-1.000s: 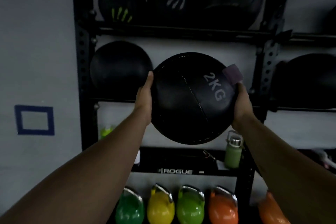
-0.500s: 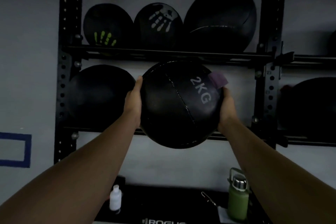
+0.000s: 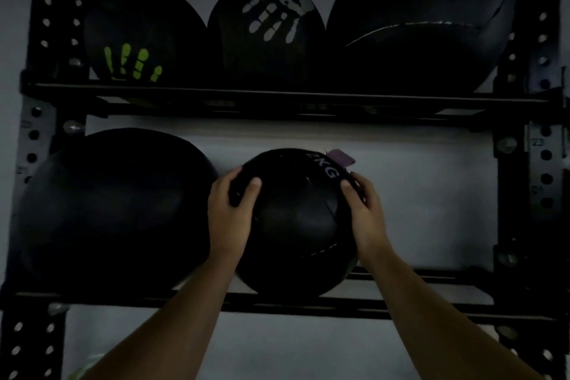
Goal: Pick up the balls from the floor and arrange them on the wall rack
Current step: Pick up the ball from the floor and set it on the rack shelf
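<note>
A black medicine ball marked 2KG (image 3: 296, 222), with a purple tag at its top, sits on the lower rails (image 3: 416, 305) of the black wall rack. My left hand (image 3: 229, 216) grips its left side and my right hand (image 3: 364, 210) grips its right side. Its left side is close against a larger black ball (image 3: 114, 210) on the same level.
The upper shelf (image 3: 277, 92) holds three black balls: one with a green handprint (image 3: 138, 37), one with a white handprint (image 3: 265, 28) and a big one (image 3: 422, 25). Perforated uprights (image 3: 40, 25) frame the rack. Bare rail lies right of the 2KG ball.
The 2KG ball went from held in front of the rack to resting on the lower rails beside the large ball. My view moved closer and upward.
</note>
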{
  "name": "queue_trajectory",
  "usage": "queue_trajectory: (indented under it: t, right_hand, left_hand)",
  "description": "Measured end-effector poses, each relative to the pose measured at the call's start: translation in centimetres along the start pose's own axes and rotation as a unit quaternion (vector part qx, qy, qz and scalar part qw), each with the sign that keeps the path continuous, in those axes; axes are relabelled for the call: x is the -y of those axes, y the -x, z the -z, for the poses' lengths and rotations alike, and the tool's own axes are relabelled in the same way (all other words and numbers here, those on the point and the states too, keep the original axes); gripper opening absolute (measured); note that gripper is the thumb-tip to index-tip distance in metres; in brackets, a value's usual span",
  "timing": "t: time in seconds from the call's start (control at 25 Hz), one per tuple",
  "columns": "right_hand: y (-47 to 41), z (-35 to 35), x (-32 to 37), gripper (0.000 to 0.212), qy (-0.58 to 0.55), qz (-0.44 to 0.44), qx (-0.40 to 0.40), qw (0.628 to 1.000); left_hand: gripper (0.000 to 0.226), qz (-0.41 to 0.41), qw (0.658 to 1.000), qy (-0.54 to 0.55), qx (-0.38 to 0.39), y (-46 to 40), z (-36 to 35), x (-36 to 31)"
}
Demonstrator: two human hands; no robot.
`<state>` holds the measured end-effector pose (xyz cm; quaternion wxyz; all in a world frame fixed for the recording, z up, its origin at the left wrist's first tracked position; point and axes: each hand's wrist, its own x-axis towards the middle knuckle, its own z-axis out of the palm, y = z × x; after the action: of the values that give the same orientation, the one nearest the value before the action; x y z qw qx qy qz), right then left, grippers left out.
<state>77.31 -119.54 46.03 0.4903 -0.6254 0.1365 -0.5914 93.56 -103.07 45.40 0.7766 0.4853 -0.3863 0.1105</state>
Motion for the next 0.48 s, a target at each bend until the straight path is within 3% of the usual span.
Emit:
queue_trajectory:
  t: [0.08,0.24,0.48]
  right_hand:
    - [-1.4,-0.8,-1.2,0.051,0.06,0.013,-0.01,0.998]
    - [-2.6,-1.3,-2.4,0.072,0.098,0.023,-0.042,0.994]
    - [-1.7,-0.4,-1.5,0.058,0.124,0.019,0.003,0.992]
  left_hand:
    - [0.057,-0.037,0.997,-0.06,0.029,-1.1,-1.6,1.4]
    - [0.059,-0.058,0.991,-0.111,-0.039,-2.3,-3.2,3.2]
    - [0.055,-0.044,0.992,-0.121,0.008,-1.5,-2.2,2.1]
